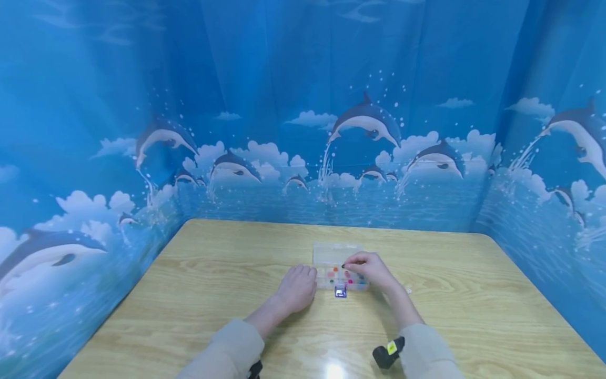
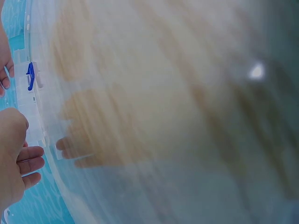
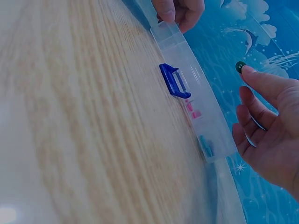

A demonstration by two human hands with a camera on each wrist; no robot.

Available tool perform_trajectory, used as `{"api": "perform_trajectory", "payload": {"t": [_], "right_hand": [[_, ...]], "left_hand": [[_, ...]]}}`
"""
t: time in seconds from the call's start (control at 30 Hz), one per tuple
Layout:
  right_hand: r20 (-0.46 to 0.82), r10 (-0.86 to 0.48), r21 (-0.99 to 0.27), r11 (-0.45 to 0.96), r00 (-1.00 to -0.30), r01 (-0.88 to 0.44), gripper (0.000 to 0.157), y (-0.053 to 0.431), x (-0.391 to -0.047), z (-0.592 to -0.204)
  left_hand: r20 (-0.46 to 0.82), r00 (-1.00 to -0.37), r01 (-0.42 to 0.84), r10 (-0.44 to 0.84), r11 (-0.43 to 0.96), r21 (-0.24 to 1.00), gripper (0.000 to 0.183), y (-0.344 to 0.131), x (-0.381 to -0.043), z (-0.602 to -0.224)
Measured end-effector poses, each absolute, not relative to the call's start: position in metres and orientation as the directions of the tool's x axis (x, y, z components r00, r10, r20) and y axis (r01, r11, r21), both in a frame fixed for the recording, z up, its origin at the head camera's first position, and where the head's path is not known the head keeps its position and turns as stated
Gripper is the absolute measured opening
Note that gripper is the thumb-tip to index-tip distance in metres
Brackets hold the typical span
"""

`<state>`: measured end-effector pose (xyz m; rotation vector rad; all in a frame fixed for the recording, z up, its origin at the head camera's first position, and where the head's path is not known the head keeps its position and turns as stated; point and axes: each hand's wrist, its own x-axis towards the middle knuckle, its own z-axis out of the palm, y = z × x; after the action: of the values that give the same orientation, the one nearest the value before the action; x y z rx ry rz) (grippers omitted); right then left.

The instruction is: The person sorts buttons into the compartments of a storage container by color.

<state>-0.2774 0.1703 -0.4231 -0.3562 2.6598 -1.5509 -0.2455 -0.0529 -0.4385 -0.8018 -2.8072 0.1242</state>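
A clear plastic compartment box [image 1: 337, 255] stands on the table with its lid raised at the back. Small colourful pieces lie in several of its compartments, and a blue latch [image 3: 170, 81] hangs at the front. My left hand [image 1: 297, 288] grips the left end of the box, thumb at the front corner; some of its fingers are hidden. Above the box's right part, my right hand [image 1: 371, 269] pinches a dark green button [image 3: 240, 66] between thumb and index finger. The other fingers of that hand are loosely bent.
The wood-grain table [image 1: 227, 252] extends around the box on all sides. A tiny pale thing [image 1: 409, 290] lies right of the box, beside the right forearm. Blue curtains [image 1: 293, 68] with dolphins stand behind and at both sides of the table.
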Motion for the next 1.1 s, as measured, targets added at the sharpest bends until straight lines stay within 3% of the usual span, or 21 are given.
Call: {"api": "perform_trajectory", "payload": {"t": [1.1], "right_hand": [[0.122, -0.226, -0.841, 0.493, -0.966, -0.221, 0.010, 0.148, -0.275, -0.434]], "left_hand": [[0.197, -0.819, 0.521, 0.539, 0.842, -0.137, 0.025, -0.053, -0.246, -0.437]]}}
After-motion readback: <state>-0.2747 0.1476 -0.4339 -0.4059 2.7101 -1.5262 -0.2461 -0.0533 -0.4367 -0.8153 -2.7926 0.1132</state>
